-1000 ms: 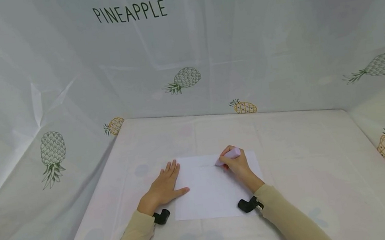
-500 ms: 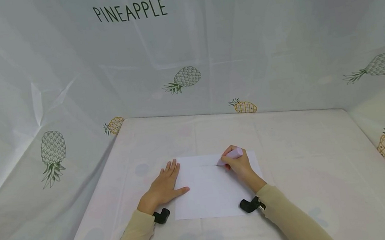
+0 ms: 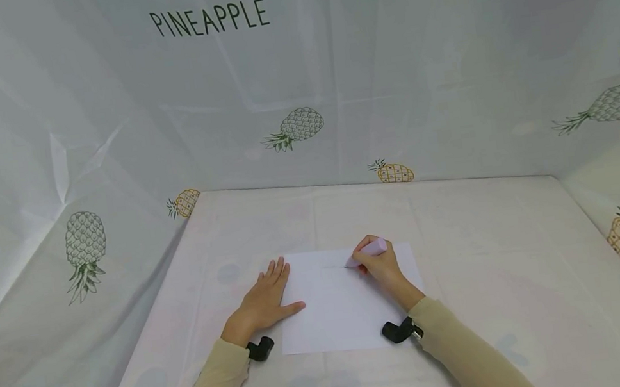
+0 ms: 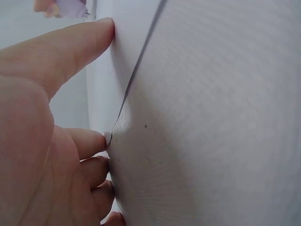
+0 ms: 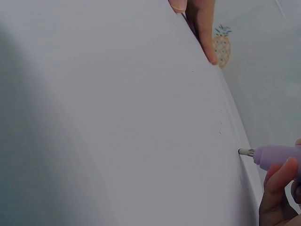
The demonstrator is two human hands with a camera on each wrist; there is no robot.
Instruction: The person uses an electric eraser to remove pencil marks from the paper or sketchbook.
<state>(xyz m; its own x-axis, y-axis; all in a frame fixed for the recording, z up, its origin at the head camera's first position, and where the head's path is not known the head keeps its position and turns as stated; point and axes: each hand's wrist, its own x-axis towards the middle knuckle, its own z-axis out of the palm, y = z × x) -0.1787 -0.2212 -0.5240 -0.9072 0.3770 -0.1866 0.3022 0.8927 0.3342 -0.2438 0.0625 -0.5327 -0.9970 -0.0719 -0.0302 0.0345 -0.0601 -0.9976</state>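
A sheet of white paper (image 3: 325,320) lies flat on the covered table. My right hand (image 3: 381,265) grips a lilac, thick-bodied electric eraser (image 5: 277,155), tilted like a pen. Its narrow pale tip, dark at the end, meets the paper near the far edge. A faint thin line runs on the paper left of the tip in the head view. My left hand (image 3: 265,299) rests spread at the sheet's left edge. Its thumb lies on the paper; in the left wrist view the fingertips (image 4: 96,141) touch down by the edge.
A pale cloth with faint round prints covers the table (image 3: 485,249). White pineapple-printed sheeting (image 3: 422,63) hangs behind and at both sides. Dark wrist-camera mounts (image 3: 398,331) sit at both wrists, above the paper's near side.
My right hand and the electric eraser shifted slightly right, then back left, along the faint line. My left hand stayed in place.
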